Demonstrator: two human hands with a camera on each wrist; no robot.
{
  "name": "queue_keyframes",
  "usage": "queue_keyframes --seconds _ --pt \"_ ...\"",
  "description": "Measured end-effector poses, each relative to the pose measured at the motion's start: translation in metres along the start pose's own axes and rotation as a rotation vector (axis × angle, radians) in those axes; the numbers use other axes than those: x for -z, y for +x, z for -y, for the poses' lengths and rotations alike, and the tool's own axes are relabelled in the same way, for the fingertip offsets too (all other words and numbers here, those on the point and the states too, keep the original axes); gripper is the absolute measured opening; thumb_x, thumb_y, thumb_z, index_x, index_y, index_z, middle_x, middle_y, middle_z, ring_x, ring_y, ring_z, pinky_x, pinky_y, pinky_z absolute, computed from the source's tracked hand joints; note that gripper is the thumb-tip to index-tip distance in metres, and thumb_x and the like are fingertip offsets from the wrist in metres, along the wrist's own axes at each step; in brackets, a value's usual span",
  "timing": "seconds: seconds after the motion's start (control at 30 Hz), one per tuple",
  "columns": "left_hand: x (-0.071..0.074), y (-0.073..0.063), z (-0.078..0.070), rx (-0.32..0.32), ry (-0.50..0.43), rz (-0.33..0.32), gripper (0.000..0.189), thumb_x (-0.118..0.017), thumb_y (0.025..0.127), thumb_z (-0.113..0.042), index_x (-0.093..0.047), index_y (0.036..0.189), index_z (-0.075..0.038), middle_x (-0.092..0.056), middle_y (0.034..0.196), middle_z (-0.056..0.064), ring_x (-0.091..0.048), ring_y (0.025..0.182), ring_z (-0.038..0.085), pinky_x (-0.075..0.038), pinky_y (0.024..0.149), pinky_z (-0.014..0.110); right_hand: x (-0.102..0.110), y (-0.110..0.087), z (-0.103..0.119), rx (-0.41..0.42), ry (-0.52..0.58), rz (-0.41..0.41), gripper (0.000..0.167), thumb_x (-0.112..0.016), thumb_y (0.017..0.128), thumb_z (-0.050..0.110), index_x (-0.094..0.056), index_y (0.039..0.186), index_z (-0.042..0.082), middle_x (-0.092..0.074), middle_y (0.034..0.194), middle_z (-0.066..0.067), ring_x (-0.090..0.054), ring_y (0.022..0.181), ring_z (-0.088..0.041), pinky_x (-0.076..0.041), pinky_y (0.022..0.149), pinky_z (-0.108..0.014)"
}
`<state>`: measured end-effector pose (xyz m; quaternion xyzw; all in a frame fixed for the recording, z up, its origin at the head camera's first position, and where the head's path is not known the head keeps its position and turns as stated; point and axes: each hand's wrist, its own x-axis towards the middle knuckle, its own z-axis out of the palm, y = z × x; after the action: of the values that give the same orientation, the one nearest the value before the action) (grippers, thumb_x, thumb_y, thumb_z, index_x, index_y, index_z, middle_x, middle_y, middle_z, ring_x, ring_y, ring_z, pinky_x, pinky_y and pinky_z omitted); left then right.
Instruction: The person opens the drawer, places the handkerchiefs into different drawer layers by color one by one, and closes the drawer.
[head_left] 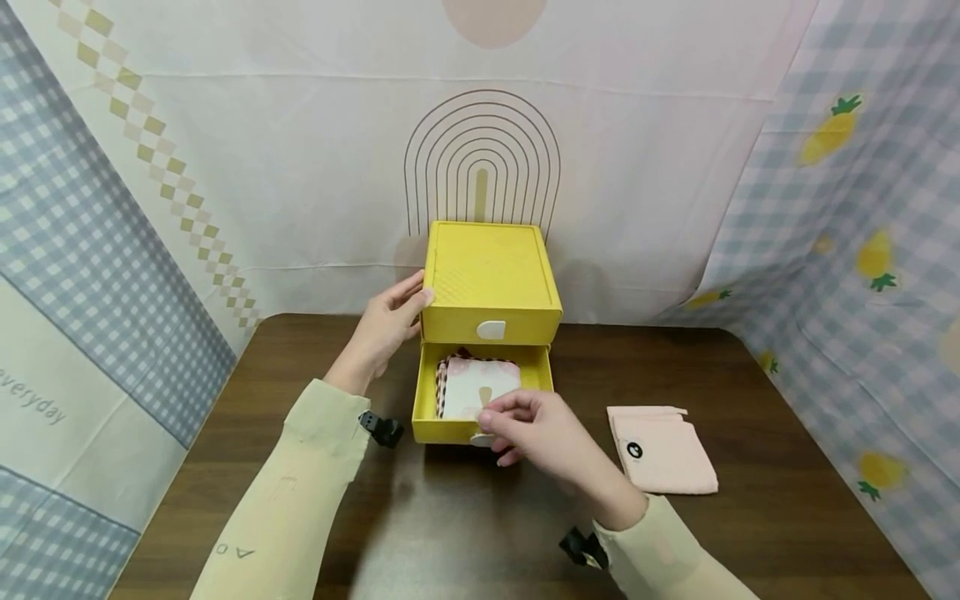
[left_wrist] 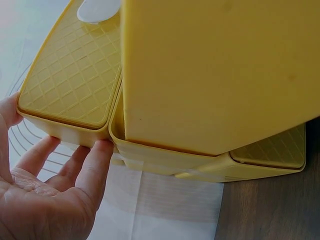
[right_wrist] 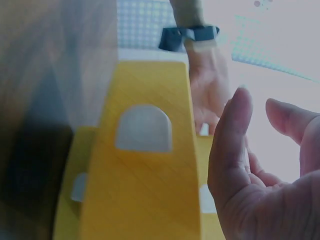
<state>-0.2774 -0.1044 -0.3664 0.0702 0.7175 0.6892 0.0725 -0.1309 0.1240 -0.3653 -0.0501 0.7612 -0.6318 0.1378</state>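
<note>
A yellow drawer box (head_left: 491,262) stands at the back of the table, its upper front bearing a white pull tab (head_left: 491,330). Below that front a drawer (head_left: 540,367) is pulled out, holding a folded white-and-pink cloth (head_left: 468,383) with checked trim. My left hand (head_left: 382,329) steadies the box's left side, thumb at the top edge; in the left wrist view its fingertips (left_wrist: 102,147) press the side wall. My right hand (head_left: 536,429) hovers at the drawer's front, partly covering its tab. Thumb and forefinger stand apart in the right wrist view, holding nothing.
A folded pale pink cloth (head_left: 667,458) with a round black mark lies on the brown wooden table (head_left: 757,517), right of the box. Another closed drawer (left_wrist: 275,147) sits below the pulled-out one. Printed curtains (head_left: 315,192) hang behind and along both sides.
</note>
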Motion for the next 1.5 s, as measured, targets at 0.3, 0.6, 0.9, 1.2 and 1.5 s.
queue_keyframes --seconds 0.3,0.6,0.9,1.2,1.5 --pt "0.0 -0.001 0.0 0.001 -0.003 0.0 0.054 -0.064 0.09 -0.049 -0.048 0.141 -0.039 -0.044 0.145 -0.003 -0.045 0.13 0.019 -0.042 0.103 0.045 -0.011 -0.007 -0.029 -0.085 0.016 0.106 0.035 -0.069 0.091 0.034 -0.07 0.099 0.0 -0.07 0.088 -0.012 -0.064 0.068 -0.019 -0.058 0.057 -0.037" --pt "-0.001 -0.002 -0.002 0.006 0.004 -0.015 0.053 -0.064 0.09 -0.05 -0.05 0.14 -0.039 -0.046 0.143 -0.005 -0.047 0.127 0.017 -0.043 0.102 0.043 -0.013 -0.005 -0.055 -0.174 0.06 0.121 0.05 -0.058 0.096 0.044 -0.069 0.099 -0.005 -0.07 0.087 -0.015 -0.063 0.064 -0.016 -0.058 0.055 -0.034" --pt "-0.002 -0.002 -0.003 0.009 0.002 -0.003 0.054 -0.065 0.089 -0.05 -0.05 0.14 -0.04 -0.046 0.143 -0.005 -0.046 0.128 0.017 -0.043 0.102 0.043 -0.014 -0.004 -0.067 -0.229 0.095 0.072 0.068 -0.049 0.096 0.056 -0.065 0.108 -0.009 -0.07 0.087 -0.012 -0.063 0.064 -0.015 -0.058 0.055 -0.036" --pt "-0.003 -0.001 -0.002 0.01 -0.004 -0.01 0.054 -0.065 0.089 -0.051 -0.05 0.14 -0.04 -0.046 0.143 -0.006 -0.047 0.127 0.016 -0.043 0.102 0.043 -0.021 -0.005 -0.064 -0.197 0.147 0.025 0.058 -0.046 0.101 0.048 -0.062 0.111 -0.007 -0.069 0.088 -0.011 -0.063 0.065 -0.017 -0.058 0.056 -0.036" --pt "-0.001 0.001 0.0 -0.001 -0.055 -0.014 0.053 -0.066 0.091 -0.044 -0.05 0.141 -0.035 -0.046 0.143 -0.002 -0.046 0.128 0.017 -0.041 0.104 0.045 -0.024 0.001 -0.063 -0.196 0.191 -0.028 0.052 -0.049 0.101 0.043 -0.062 0.106 -0.007 -0.069 0.082 -0.01 -0.062 0.062 -0.015 -0.058 0.055 -0.035"
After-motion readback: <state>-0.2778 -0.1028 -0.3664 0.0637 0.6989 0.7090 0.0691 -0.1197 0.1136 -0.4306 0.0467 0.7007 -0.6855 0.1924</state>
